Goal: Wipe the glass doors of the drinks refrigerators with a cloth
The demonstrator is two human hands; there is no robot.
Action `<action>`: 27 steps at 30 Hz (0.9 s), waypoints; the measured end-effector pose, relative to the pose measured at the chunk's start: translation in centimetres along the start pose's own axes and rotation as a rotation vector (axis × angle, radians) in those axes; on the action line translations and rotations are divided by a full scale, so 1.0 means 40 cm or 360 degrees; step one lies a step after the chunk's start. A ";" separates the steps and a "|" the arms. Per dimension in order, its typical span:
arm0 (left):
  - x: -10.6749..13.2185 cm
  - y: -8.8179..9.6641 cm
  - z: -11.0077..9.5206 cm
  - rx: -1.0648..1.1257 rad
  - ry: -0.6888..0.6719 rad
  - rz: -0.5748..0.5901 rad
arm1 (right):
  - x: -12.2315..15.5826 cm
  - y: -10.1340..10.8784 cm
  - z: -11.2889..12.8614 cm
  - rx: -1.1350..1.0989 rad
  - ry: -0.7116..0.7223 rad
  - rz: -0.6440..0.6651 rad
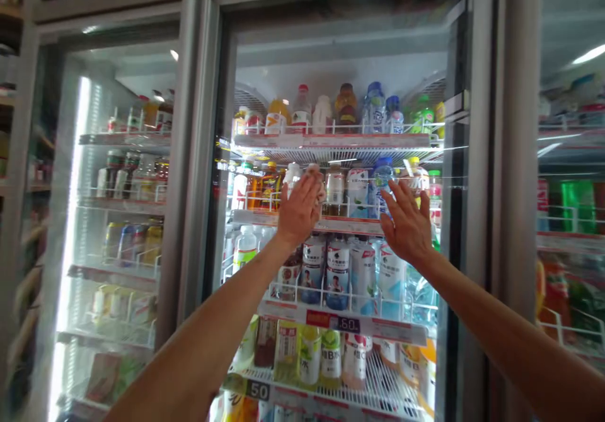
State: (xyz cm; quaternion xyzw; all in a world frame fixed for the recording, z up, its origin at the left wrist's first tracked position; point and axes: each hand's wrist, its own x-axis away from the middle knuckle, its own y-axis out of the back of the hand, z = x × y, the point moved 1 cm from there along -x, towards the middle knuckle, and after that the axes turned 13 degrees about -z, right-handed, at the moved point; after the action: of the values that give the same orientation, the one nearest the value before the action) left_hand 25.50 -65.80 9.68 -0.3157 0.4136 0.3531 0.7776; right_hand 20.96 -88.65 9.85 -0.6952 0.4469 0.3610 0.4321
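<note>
Left fridge door (118,220) standing at nine o'clock; price tag (332,322) hanging at six; orange juice bottle (277,116) sitting at twelve.
</note>
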 end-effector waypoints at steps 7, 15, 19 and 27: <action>0.107 0.055 0.039 0.0154 -0.0589 0.0274 | 0.020 -0.029 0.067 -0.0034 0.0040 0.0080; 0.198 0.103 0.042 0.0282 -0.0658 0.0226 | 0.037 -0.019 0.076 0.0014 0.0016 0.0122; 0.254 0.145 0.083 0.0002 -0.0052 0.0145 | 0.084 -0.007 0.130 -0.0078 0.0081 0.0211; 0.339 0.201 0.160 0.0031 -0.0136 0.0306 | 0.120 -0.010 0.226 -0.0233 0.0172 0.0284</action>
State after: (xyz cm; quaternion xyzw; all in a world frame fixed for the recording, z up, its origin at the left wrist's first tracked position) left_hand 27.22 -52.46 -0.73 -0.2518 0.4118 0.4351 0.7601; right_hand 21.91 -81.71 2.41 -0.7008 0.5021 0.3914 0.3217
